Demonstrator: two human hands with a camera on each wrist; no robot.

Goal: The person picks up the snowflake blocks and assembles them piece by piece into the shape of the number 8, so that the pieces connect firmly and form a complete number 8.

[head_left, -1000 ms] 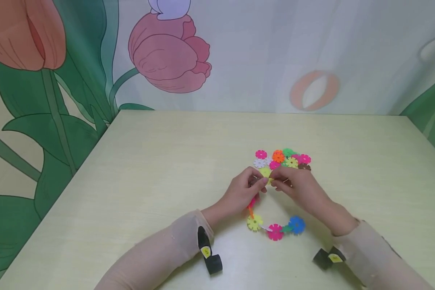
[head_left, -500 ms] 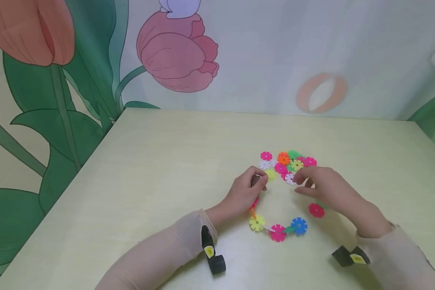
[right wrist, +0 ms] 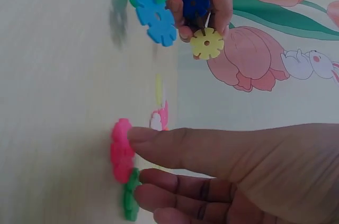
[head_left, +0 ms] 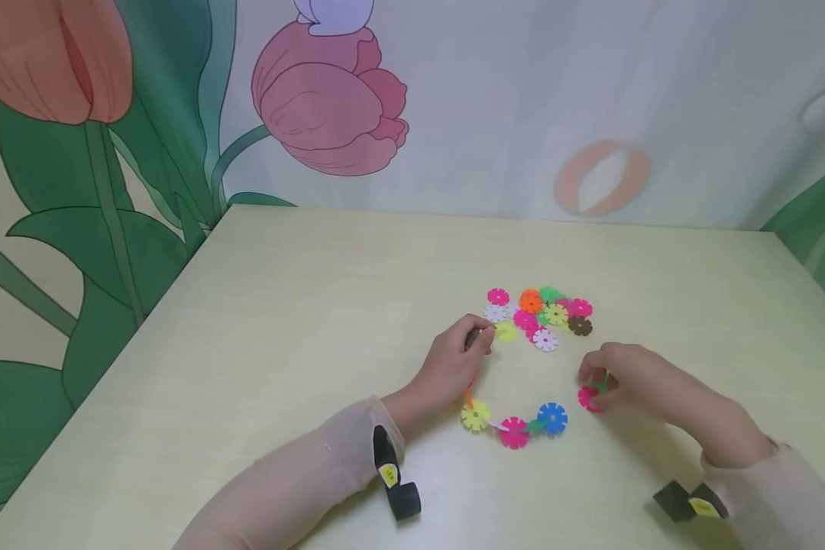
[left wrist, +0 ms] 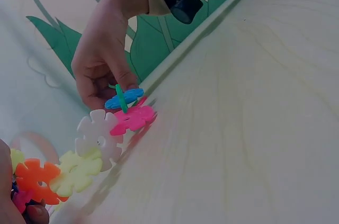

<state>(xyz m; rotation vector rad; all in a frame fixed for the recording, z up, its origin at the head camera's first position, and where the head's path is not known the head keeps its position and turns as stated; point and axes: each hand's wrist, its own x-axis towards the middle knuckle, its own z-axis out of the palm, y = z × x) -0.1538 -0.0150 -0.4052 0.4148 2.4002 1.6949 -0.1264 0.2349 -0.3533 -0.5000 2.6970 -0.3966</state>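
Observation:
My left hand (head_left: 450,355) grips one end of a chain of flower-shaped interlocking discs. Dark blue (right wrist: 194,2) and pale yellow (right wrist: 207,43) discs poke out of its fingers in the right wrist view. From there the chain curves past a yellow disc (head_left: 475,416) and a pink disc (head_left: 514,432) to a blue disc (head_left: 553,418) at its free end. My right hand (head_left: 632,382) is low over the table, thumb and fingers parted around a joined pair: a pink disc (right wrist: 123,151) at the thumb tip and a green disc (right wrist: 131,195) by the fingertips.
A loose heap of colored discs, with an orange disc (head_left: 531,302) and a brown disc (head_left: 580,326) among them, lies beyond the hands. The pale table (head_left: 302,305) meets a wall (head_left: 481,107) printed with flowers at its far edge.
My right hand has left the left hand's side and moved right and toward me, down to the pink and green pair. The left hand keeps its hold on the chain.

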